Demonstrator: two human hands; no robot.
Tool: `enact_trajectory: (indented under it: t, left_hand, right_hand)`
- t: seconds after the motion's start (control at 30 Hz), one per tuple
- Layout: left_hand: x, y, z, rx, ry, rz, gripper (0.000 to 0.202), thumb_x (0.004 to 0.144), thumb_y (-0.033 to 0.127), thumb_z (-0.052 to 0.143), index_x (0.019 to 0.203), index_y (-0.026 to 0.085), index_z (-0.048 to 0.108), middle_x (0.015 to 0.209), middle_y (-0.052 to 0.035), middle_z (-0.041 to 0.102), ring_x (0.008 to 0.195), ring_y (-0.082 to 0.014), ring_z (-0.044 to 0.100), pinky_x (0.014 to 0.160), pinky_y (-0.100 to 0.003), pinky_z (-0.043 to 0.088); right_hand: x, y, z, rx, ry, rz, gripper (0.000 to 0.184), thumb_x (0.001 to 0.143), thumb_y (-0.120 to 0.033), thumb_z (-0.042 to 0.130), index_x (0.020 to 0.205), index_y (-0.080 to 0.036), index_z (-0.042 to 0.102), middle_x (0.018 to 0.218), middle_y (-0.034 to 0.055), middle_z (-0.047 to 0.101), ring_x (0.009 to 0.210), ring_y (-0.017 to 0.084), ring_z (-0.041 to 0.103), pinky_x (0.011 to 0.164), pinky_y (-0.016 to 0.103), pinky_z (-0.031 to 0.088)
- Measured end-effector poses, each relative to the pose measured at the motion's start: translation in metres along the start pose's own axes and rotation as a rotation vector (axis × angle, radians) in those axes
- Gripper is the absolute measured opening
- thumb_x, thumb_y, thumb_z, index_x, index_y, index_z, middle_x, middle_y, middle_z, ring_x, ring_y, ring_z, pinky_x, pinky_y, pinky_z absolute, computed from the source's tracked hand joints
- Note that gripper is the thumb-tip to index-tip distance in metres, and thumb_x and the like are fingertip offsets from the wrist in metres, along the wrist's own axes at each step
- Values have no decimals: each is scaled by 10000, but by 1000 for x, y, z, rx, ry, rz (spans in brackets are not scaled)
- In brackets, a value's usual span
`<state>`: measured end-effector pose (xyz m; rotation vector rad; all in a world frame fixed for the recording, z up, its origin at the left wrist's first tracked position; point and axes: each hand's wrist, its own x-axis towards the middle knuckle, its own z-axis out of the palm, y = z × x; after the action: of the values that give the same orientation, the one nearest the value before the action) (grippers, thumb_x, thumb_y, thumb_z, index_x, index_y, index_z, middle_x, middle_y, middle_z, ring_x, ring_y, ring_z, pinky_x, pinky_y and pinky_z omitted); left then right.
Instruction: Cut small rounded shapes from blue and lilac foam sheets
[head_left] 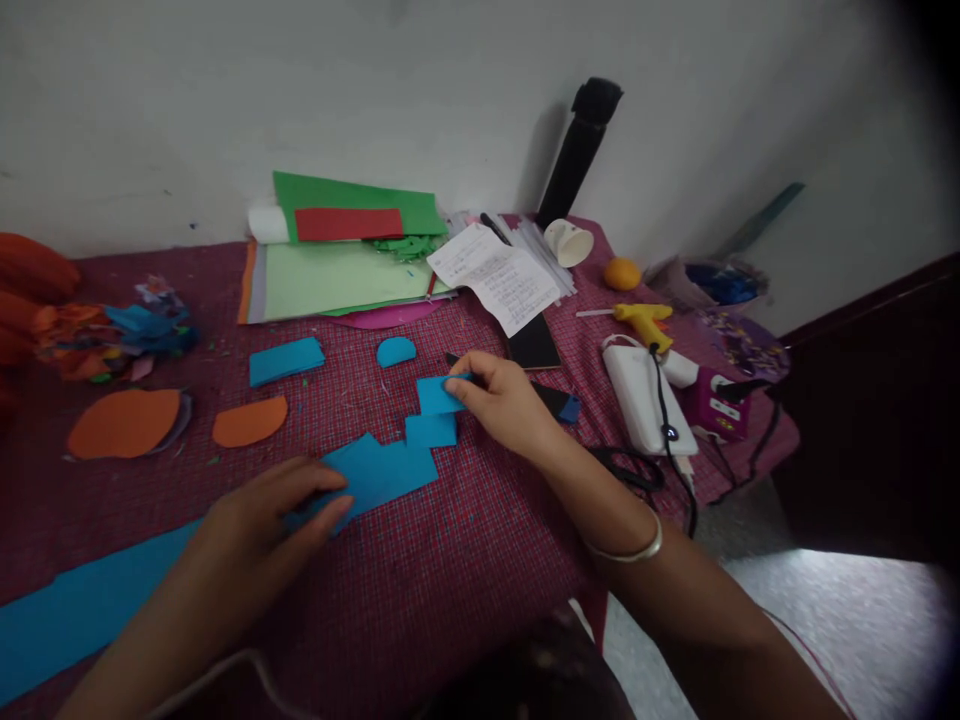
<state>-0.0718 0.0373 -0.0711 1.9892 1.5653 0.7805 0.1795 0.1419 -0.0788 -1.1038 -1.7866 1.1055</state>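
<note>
Between thumb and fingers, my right hand (501, 398) pinches a small blue paper rectangle (435, 395) by its right end. Just below it lies another small blue piece (431, 431), close to a larger set of overlapping blue paper sheets (394, 475). My left hand (289, 525) is over the left end of those sheets, thumb and fingers apart; whether it touches them is hard to see. Farther back lie a stack of blue rectangles (286, 361) and a blue half-round piece (396, 351). A long blue strip (90, 600) runs under my left forearm.
Orange cutouts (251, 422) and paper scraps (150, 325) lie on the left. A written sheet (499, 275), a paper cup (568, 242) and coloured sheets (337, 275) are at the back. To the right are black scissors (630, 468), a yellow glue gun (645, 322) and a white power bank (646, 400).
</note>
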Motion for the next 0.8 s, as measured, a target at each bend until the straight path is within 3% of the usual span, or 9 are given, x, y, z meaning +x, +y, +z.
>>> enact_trajectory:
  t: [0.13,0.27,0.4,0.53,0.67,0.73,0.8]
  left_hand:
    - [-3,-8,6,153,-96,28,307,718,483,688,929,261,721,961,-67,730,874,-286,688,798,-407,545]
    - [-4,-5,9,289,-194,57,348,699,376,718,1006,217,681,1033,-89,683,947,-305,642,852,-472,525]
    - [-5,0,11,393,-242,57,305,778,276,630,1057,152,637,1068,-118,628,984,-299,600,892,-483,499]
    - [-7,-2,11,426,-253,64,259,800,183,532,1042,149,618,1066,-119,612,990,-285,588,875,-450,497]
    - [-5,-5,10,426,-212,56,201,825,142,452,928,175,622,935,-87,635,859,-249,624,760,-388,506]
    - [-3,-4,12,420,-118,46,181,875,179,435,874,178,617,856,-71,632,786,-238,626,705,-373,498]
    - [-3,-1,15,437,22,91,168,900,222,462,857,176,618,828,-68,631,783,-247,617,713,-385,491]
  right_hand:
    - [-5,7,15,-262,-164,-15,120,858,-179,577,741,-172,601,698,-6,594,670,136,525,658,278,352]
    - [-11,7,25,-680,-155,-87,41,849,-179,608,852,-168,647,893,63,649,886,219,573,780,339,347]
    - [-15,4,27,-861,-107,-127,245,855,-224,617,1096,-185,638,1081,108,625,1009,275,559,847,390,351]
    - [-19,-1,26,-814,-23,-208,299,863,-211,599,1161,-189,622,1154,116,604,1048,281,548,864,406,368]
    - [-29,-10,31,-560,18,-368,194,903,-176,526,1057,-186,643,1063,84,647,1023,230,575,882,383,399]
    - [-36,-14,36,-419,-8,-413,189,922,-179,497,1041,-192,644,972,58,672,952,200,602,875,360,425]
    - [-42,-18,42,-303,-107,-392,289,931,-177,478,1196,-190,593,887,33,683,814,166,619,795,318,467]
